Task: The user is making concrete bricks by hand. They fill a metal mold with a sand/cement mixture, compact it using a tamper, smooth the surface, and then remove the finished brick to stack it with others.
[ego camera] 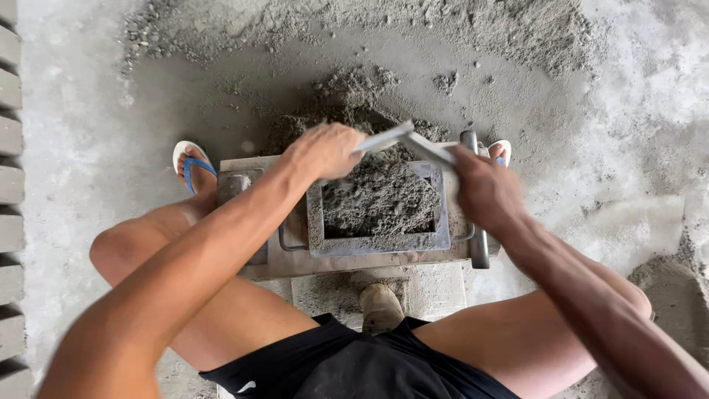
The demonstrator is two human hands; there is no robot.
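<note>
My arms bare to shoulder, no sleeves, no watch, no gloves. My left hand (pixel 325 150) bare, dusted grey at knuckles. My right hand (pixel 484 191) bare too, same grey dust. My legs bare from thigh down. Black shorts (pixel 354 366), small white mark near left hem. White flip-flops with blue straps: left flip-flop (pixel 190 161) plain in view, right flip-flop (pixel 502 151) only partly seen.
</note>
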